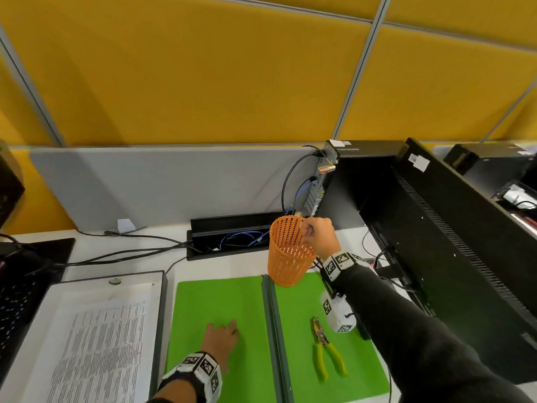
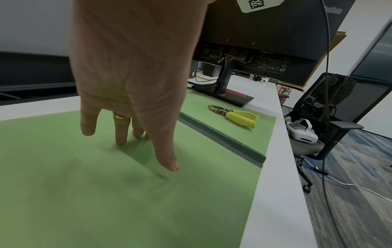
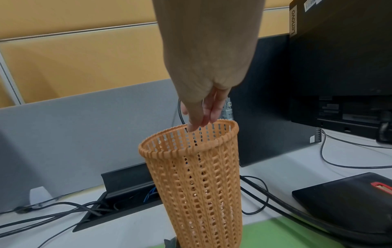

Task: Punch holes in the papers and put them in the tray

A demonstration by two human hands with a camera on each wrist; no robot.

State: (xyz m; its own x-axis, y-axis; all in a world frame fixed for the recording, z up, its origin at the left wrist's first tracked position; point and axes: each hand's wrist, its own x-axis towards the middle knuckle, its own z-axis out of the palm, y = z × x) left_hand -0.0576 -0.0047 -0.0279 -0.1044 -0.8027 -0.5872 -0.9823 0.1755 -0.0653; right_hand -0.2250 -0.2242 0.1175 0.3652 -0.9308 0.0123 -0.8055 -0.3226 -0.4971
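The right hand's fingers (image 3: 203, 115) are drawn together and hooked over the far rim of an orange mesh basket (image 1: 287, 251), thumb side outside and fingertips dipping just inside the rim, so the right hand (image 1: 318, 237) pinches the rim; from the head view the basket looks tilted and its base sits at or just above the back edge of the green folder (image 1: 220, 309), though I cannot tell whether it is lifted clear. The left hand (image 1: 220, 340) lies flat with straight, slightly spread fingers pressing on the left half of the open folder, holding nothing.

The papers (image 1: 96, 350), a printed stack, lie in the shallow black-edged tray (image 1: 163, 301) just left of the folder. The yellow-handled hole punch pliers (image 1: 327, 349) rest untouched on the folder's right half, near the right forearm.

Risks, as I judge them: a rim pinch on one side gives little control over a tall, light basket, so it could swing, slip from the fingers, or tip when set down, likely onto the cables (image 1: 130, 251) and open cable trough (image 1: 232, 234) behind it. The right sleeve passes close over the pliers and could drag them off the folder. If the left hand lifts, the folder may shift on the white desk (image 2: 277, 184).
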